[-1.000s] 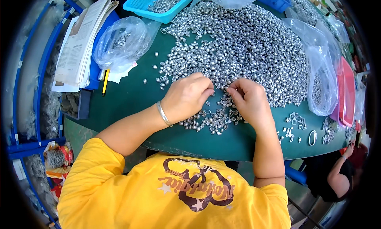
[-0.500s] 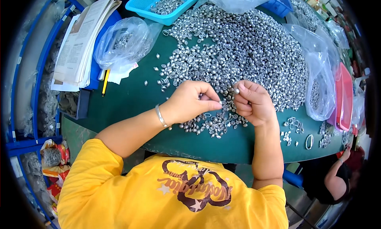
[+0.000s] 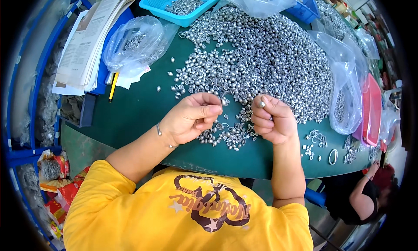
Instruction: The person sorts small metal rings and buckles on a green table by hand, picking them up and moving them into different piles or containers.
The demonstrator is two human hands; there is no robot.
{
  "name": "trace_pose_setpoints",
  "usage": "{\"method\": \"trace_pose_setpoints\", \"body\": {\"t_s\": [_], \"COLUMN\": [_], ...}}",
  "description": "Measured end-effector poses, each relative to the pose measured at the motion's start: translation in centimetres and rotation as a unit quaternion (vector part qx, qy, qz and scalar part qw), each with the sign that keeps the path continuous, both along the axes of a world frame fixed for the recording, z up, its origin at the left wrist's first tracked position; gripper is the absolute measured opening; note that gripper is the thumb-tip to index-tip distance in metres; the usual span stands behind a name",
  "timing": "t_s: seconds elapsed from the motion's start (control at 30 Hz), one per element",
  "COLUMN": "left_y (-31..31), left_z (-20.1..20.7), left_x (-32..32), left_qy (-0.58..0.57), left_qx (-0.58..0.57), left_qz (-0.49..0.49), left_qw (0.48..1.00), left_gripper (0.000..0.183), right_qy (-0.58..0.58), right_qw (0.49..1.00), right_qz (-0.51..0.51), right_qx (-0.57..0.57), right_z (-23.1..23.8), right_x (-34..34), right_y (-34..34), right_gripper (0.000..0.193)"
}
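Observation:
A large heap of small silver-grey metal pieces (image 3: 278, 59), rounded on one side and hollow on the other, covers the green table (image 3: 143, 116). My left hand (image 3: 194, 117) is above the heap's near edge, thumb and forefinger pinched; whether a piece sits between the tips I cannot make out. To its right, my right hand (image 3: 275, 120) is closed, with one small silver metal piece (image 3: 261, 104) between thumb and forefinger. Its other fingers curl into the palm and hide what may be there. A smaller cluster of pieces (image 3: 230, 137) lies between my hands, nearer to me.
A turquoise basket (image 3: 185, 19) with metal parts stands at the back. Clear plastic bags (image 3: 130, 46) lie left and right of the heap. Papers (image 3: 89, 42) and a yellow pencil (image 3: 113, 87) are at left, a pink basket (image 3: 371, 109) at right. Another person's arm (image 3: 365, 194) shows at lower right.
My hands have drawn apart, the left one moving left, away from the right. My right hand still holds its silver piece.

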State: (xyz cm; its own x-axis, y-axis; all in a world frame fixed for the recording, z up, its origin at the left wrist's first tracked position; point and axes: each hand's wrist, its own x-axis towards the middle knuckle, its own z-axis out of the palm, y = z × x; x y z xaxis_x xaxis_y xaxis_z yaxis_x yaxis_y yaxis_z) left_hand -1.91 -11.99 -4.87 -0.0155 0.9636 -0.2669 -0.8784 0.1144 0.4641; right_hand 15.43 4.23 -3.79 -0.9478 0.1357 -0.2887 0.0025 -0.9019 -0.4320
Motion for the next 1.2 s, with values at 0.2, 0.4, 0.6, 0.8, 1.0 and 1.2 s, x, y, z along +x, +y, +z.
{"method": "trace_pose_setpoints", "body": {"t_s": [0.2,0.4,0.6,0.8,1.0,1.2], "left_y": [0.3,-0.1,-1.3,-2.0,-2.2,-2.1], "left_z": [-0.2,0.0,2.0,1.1,-0.7,-0.9], "left_x": [-0.1,-1.8,-1.8,-1.8,-0.7,-0.7], "left_qy": [-0.01,-0.078,0.046,0.648,0.823,0.809], "left_qx": [-0.033,-0.046,-0.053,-0.062,-0.005,0.026], "left_qz": [0.025,0.098,0.176,0.076,0.052,0.071], "left_qw": [0.999,0.991,0.982,0.755,0.566,0.582], "left_gripper": [0.006,0.01,0.004,0.01,0.01,0.007], "right_qy": [0.008,-0.085,-0.216,-0.224,-0.221,-0.192], "right_qw": [0.999,0.981,0.546,0.447,0.478,0.404], "right_qz": [-0.024,-0.123,-0.073,0.006,-0.045,-0.017], "right_qx": [-0.035,0.121,0.806,0.866,0.849,0.894], "right_z": [-0.2,0.7,-0.3,-0.2,-0.4,-0.3], "right_x": [0.3,1.1,-1.7,-3.0,-3.4,-3.4], "right_y": [-0.5,-1.4,-3.8,-3.5,-4.0,-3.8], "right_gripper": [0.014,0.016,0.013,0.012,0.011,0.011]}}
